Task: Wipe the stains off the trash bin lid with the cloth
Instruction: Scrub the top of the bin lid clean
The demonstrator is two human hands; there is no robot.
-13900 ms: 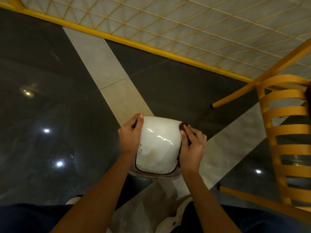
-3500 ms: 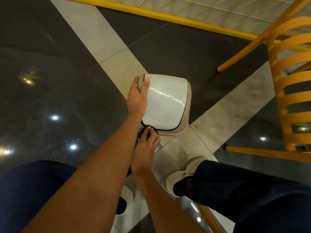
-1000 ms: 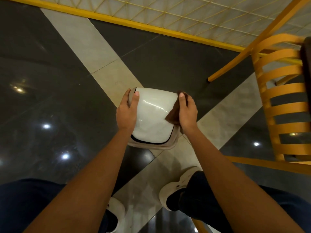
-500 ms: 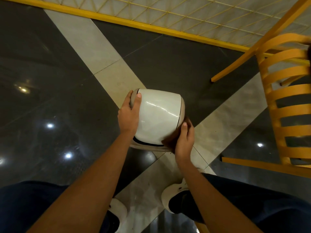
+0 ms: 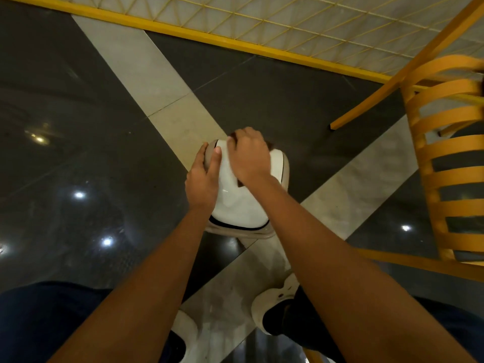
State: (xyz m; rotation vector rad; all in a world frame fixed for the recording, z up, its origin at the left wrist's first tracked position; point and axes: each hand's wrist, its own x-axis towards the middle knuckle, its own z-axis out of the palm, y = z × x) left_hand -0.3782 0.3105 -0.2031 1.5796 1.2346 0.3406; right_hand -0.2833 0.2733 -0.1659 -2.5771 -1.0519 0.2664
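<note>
Left hand (image 5: 203,183) clasps the bin (image 5: 286,170) by its side, right hand (image 5: 248,155) bunches the brown cloth (image 5: 269,146) on the lid (image 5: 243,208); pushing hard could tilt the lid or skid the bin.

Dark navy trousers (image 5: 39,323) cover both legs. On the feet, white clog-style shoes: the right shoe (image 5: 272,305) shows small holes near its rim, and the left shoe (image 5: 187,334) peeks in below. Dark socks (image 5: 275,319) at the ankles. Forearms, left hand (image 5: 201,184) and right hand (image 5: 250,158) are bare.
</note>
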